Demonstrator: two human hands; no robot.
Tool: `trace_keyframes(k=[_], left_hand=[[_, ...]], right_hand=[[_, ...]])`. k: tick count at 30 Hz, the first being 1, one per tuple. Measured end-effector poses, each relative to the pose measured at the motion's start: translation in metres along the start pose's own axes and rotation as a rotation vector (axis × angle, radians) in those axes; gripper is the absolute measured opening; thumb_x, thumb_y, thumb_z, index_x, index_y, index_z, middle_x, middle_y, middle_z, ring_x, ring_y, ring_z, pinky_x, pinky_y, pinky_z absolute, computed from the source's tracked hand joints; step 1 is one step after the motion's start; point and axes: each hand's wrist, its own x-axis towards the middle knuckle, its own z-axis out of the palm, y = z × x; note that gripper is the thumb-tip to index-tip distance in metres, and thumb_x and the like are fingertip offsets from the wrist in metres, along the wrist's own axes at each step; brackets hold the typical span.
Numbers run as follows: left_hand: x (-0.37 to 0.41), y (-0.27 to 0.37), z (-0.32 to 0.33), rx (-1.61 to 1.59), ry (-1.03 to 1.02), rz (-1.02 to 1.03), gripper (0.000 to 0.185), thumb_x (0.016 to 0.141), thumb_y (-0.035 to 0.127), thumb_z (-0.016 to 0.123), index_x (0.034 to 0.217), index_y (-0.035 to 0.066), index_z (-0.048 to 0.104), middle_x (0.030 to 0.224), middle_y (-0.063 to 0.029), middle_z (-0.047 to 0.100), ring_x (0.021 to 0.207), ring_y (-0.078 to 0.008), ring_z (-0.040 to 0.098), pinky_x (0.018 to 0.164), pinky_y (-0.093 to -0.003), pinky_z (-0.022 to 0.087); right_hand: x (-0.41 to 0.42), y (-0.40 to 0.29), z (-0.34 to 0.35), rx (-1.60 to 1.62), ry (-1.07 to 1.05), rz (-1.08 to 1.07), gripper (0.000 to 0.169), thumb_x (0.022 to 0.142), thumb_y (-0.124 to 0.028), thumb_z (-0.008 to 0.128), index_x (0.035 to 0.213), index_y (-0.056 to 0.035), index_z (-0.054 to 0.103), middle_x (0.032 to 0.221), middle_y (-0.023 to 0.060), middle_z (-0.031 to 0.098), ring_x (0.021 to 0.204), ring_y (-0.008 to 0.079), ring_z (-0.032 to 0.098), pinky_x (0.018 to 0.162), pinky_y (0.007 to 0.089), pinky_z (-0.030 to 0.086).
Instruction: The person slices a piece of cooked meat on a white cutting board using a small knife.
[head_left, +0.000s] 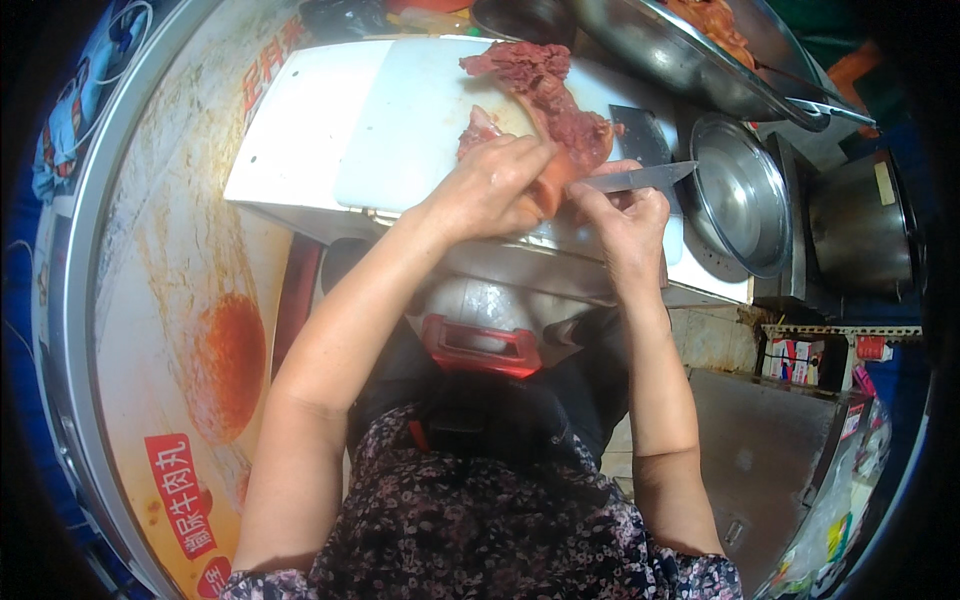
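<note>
My left hand (499, 184) grips an orange-pink piece of raw meat (553, 184) above the front of a white cutting board (420, 97). In my right hand (626, 217) is a knife (645, 178), its blade pointing right, away from the meat. The fingers of that hand are close beside the held piece, and whether they touch it is hard to tell. Dark red raw meat (559, 105) stretches across the board behind my hands. A smaller pale pink scrap (478, 133) lies by my left knuckles. The knife's handle is hidden in my right hand.
A dark flat blade (637, 135) lies right of the meat. Further right stand a steel basin (742, 195) and a dark metal pot (862, 225). A large steel bowl (675, 67) holds more meat. Below the board's edge is a red-rimmed container (480, 345).
</note>
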Motion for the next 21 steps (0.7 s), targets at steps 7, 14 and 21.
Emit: trace_keyframes(k=[7,14,21], left_hand=[[0.000,0.000,0.001,-0.005,-0.014,-0.037,0.065,0.064,0.007,0.081,0.125,-0.003,0.061,0.110,-0.0230,0.068,0.102,-0.0422,0.066,0.090,-0.0457,0.054],[0.000,-0.002,0.002,-0.018,-0.003,-0.011,0.064,0.065,0.006,0.080,0.125,-0.003,0.061,0.108,-0.0231,0.068,0.102,-0.0420,0.067,0.088,-0.0462,0.054],[0.000,-0.004,0.003,-0.020,0.028,0.003,0.064,0.065,0.006,0.081,0.124,-0.004,0.061,0.108,-0.0234,0.068,0.100,-0.0419,0.067,0.087,-0.0459,0.055]], right_hand=[[-0.002,0.009,0.008,-0.093,0.040,-0.124,0.017,0.082,-0.001,0.079,0.093,-0.0021,0.066,0.077,-0.0016,0.065,0.068,0.0039,0.056,0.062,0.0225,0.047],[-0.008,0.008,0.014,0.166,0.019,-0.078,0.019,0.084,0.001,0.079,0.096,-0.0013,0.066,0.081,0.0006,0.067,0.070,0.0046,0.058,0.064,0.0209,0.047],[-0.003,0.012,0.007,0.076,0.078,-0.028,0.015,0.085,0.003,0.076,0.093,-0.0005,0.064,0.083,0.0035,0.069,0.071,0.0064,0.062,0.062,0.0225,0.049]])
